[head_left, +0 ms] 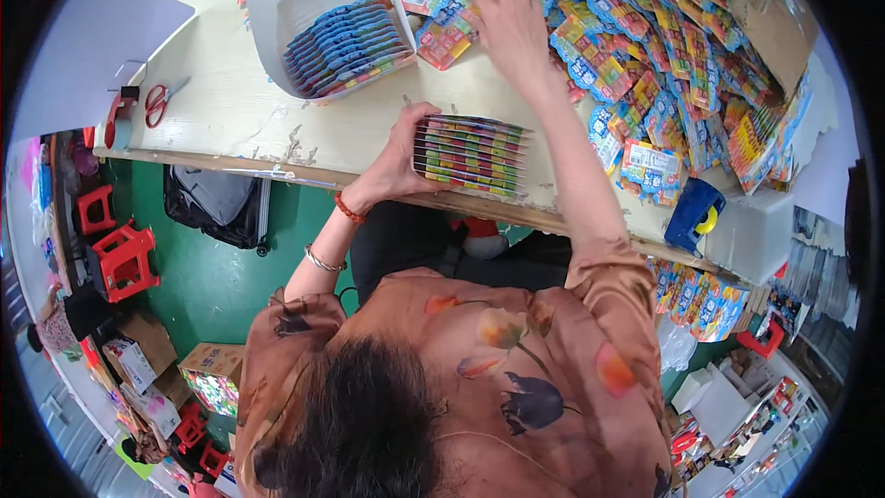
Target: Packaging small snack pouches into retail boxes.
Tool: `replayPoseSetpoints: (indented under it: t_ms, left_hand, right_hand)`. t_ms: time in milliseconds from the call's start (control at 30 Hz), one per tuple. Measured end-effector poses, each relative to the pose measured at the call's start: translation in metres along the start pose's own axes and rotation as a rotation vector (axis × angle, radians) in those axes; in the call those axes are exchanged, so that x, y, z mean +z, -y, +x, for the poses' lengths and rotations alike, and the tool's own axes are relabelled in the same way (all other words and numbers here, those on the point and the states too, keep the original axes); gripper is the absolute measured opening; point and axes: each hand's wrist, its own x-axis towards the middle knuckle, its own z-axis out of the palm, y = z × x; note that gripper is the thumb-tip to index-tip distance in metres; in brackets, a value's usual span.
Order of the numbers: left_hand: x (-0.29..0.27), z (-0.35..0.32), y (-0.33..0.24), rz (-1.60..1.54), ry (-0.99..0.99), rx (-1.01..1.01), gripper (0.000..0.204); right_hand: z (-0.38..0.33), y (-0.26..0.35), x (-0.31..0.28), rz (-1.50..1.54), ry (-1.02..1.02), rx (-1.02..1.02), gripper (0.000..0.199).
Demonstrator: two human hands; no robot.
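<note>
My left hand [406, 159] is closed round one end of a stack of flat, colourful blister packets [475, 155], held on edge at the table's front edge. Over the loose pile of similar packets [590, 46], my right hand [512, 28] reaches down with its fingers apart and bent. Its fingertips are at the packets, and I cannot make out a grip on any of them. One red and yellow packet [445, 42] lies just left of that hand. Behind my left hand stands an open white box [267, 46] with a neat row of blue-topped packets [346, 41] in it.
Red-handled scissors [157, 106] and a tape roll [120, 120] lie at the table's left end. A blue tape dispenser [696, 214] sits at the front right, beside a whitish translucent box [751, 235]. A cardboard flap [774, 18] borders the pile. Red stools [124, 258] stand on the green floor.
</note>
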Motion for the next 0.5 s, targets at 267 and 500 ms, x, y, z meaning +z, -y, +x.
replayPoseSetpoints:
  t_ms: [267,500]
  left_hand:
    - [0.000,-0.001,0.003,0.003,0.043,0.016,0.101]
    - [-0.003,-0.001,-0.010,0.167,-0.006,0.125,0.118]
  right_hand:
    - [0.016,-0.032,-0.004,-0.077,0.362,-0.146,0.059]
    - [-0.080,-0.031,-0.071,0.722,0.556,0.377,0.012]
